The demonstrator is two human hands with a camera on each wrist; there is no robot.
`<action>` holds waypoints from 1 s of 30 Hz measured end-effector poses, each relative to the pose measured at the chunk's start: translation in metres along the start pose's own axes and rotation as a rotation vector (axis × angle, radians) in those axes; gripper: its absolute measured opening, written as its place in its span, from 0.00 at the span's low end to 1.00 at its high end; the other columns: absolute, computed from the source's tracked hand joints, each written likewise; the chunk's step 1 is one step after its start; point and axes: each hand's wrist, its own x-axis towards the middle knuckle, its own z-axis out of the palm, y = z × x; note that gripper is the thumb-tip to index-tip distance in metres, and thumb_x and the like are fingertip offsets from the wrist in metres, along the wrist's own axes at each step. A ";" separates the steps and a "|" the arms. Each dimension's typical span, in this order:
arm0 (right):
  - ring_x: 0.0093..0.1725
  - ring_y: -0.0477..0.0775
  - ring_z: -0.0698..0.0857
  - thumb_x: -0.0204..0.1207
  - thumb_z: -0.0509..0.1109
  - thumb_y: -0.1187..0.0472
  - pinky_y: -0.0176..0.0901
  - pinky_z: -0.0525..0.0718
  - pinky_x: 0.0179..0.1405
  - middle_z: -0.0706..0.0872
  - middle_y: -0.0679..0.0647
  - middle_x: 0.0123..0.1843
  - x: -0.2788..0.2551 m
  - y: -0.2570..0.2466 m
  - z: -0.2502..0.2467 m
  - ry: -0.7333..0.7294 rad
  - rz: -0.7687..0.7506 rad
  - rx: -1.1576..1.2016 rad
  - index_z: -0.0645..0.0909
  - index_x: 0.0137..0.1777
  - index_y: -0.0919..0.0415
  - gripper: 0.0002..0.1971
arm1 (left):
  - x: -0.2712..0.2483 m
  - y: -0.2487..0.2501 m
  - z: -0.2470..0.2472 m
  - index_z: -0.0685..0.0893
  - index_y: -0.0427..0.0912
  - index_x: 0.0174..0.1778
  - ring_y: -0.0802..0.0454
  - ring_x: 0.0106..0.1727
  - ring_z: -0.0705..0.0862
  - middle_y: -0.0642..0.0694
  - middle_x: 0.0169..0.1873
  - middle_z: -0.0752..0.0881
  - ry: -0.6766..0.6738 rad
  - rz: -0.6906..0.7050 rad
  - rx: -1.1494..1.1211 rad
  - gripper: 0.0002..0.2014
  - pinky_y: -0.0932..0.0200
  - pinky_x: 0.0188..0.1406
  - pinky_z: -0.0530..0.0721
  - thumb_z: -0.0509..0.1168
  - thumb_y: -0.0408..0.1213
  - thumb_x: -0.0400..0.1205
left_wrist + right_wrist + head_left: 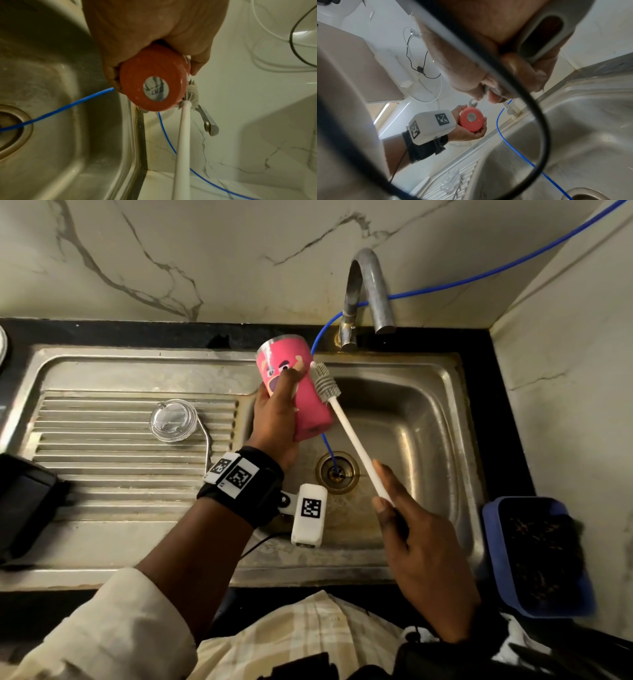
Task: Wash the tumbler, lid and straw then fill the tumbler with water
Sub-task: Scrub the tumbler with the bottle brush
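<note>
Pink cartoon-printed metal tumbler (294,392), tilted with its mouth toward the wall and its base toward the viewer, above the left edge of the sink basin; the base carries a round silver sticker (155,88). Clear round plastic lid (173,420), lying flat on the ribbed draining board, well apart from the tumbler. Bent metal straw (206,444), lying just beside the lid.
</note>
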 end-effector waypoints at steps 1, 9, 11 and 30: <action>0.25 0.42 0.81 0.91 0.62 0.50 0.26 0.73 0.24 0.86 0.32 0.35 0.001 -0.001 0.000 0.004 -0.007 0.008 0.64 0.88 0.32 0.27 | 0.000 -0.001 0.001 0.75 0.41 0.79 0.32 0.61 0.91 0.32 0.64 0.89 0.002 -0.004 -0.006 0.29 0.39 0.48 0.92 0.73 0.47 0.84; 0.39 0.36 0.90 0.89 0.63 0.47 0.28 0.84 0.36 0.90 0.33 0.58 -0.015 0.004 -0.003 -0.025 -0.008 0.002 0.65 0.86 0.27 0.27 | 0.008 0.010 -0.009 0.68 0.45 0.76 0.34 0.55 0.93 0.33 0.65 0.86 0.127 -0.021 -0.011 0.42 0.33 0.46 0.92 0.83 0.51 0.73; 0.35 0.41 0.89 0.89 0.62 0.47 0.35 0.85 0.32 0.93 0.43 0.52 -0.006 0.005 -0.001 -0.005 -0.012 0.000 0.64 0.87 0.29 0.27 | 0.006 0.002 -0.005 0.73 0.41 0.77 0.34 0.54 0.94 0.31 0.64 0.88 0.074 -0.041 -0.001 0.39 0.38 0.44 0.93 0.83 0.47 0.75; 0.24 0.43 0.81 0.91 0.63 0.52 0.24 0.71 0.26 0.84 0.41 0.29 0.006 0.005 -0.004 -0.048 -0.039 0.024 0.66 0.88 0.34 0.27 | 0.024 0.006 -0.016 0.75 0.35 0.79 0.35 0.58 0.87 0.32 0.59 0.86 -0.025 -0.036 -0.195 0.44 0.32 0.67 0.85 0.83 0.50 0.71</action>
